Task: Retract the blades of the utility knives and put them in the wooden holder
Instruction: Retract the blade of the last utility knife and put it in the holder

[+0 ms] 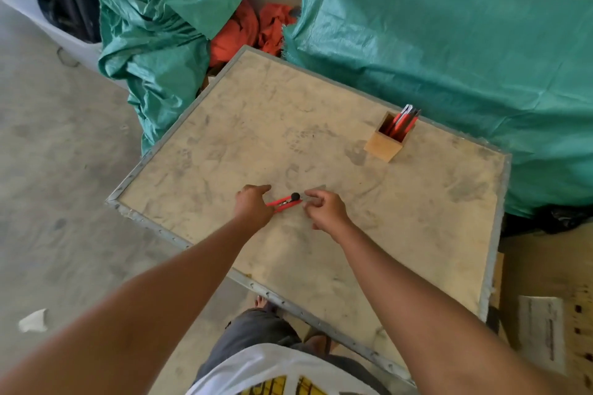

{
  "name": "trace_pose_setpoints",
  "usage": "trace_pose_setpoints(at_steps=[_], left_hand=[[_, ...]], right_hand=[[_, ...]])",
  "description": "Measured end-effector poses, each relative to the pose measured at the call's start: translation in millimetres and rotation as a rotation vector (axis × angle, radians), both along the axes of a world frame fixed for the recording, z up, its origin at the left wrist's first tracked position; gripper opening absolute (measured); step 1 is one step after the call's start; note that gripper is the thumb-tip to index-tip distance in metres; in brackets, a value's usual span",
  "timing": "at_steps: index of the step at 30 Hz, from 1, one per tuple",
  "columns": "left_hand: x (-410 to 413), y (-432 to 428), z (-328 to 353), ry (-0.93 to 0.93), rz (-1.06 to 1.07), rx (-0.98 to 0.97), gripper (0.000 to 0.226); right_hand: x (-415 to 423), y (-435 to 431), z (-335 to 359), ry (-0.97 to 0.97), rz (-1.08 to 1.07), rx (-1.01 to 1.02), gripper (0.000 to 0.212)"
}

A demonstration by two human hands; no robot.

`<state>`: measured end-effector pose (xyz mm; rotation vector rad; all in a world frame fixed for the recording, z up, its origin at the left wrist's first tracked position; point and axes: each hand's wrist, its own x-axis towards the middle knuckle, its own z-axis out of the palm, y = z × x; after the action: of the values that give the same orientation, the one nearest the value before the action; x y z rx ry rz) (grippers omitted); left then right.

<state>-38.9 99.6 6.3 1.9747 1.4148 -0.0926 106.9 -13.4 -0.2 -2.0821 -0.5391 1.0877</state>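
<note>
A: Where is the red knife (284, 204) kept right now?

B: It is held just over the table (224, 151), near the middle. Its left end is gripped by the left hand (253, 207). Its right end, by the black knob, is pinched by the fingers of the right hand (325, 210).

A: Is the blade pushed in yet?

B: That cannot be told. The blade end is hidden by the right hand.

A: And the wooden box (386, 141)?

B: It is set far off to the right, well apart from the hands. Other red knives (402, 120) are already stood up in it.

A: What could go wrong?

B: A finger could be cut if the blade is touched while it is slid in. The knife could also be dropped if it is gripped too loosely.
</note>
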Motion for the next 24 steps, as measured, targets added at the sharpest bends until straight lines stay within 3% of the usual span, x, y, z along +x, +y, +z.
trace_pose_setpoints(at_steps=[5,7,12,17,24], left_hand=[[-24,-2,-25,0.120,-0.206,0.037,0.042],[-31,-5,-32,0.121,-0.266,0.066,0.035],[-42,-10,-39,0.075,-0.312,0.081,0.028],[-51,-15,-38,-0.014,-0.298,0.056,0.028],[-36,-28,3,-0.226,-0.230,0.046,0.043]], right_hand=[[-36,21,-32,-0.004,0.025,-0.075,0.064],[-46,25,-35,-0.026,0.020,-0.104,0.066],[-54,31,-32,-0.011,-0.115,-0.103,0.047],[-55,31,-31,0.143,-0.357,0.003,0.017],[-23,15,8,0.191,-0.421,0.154,0.018]])
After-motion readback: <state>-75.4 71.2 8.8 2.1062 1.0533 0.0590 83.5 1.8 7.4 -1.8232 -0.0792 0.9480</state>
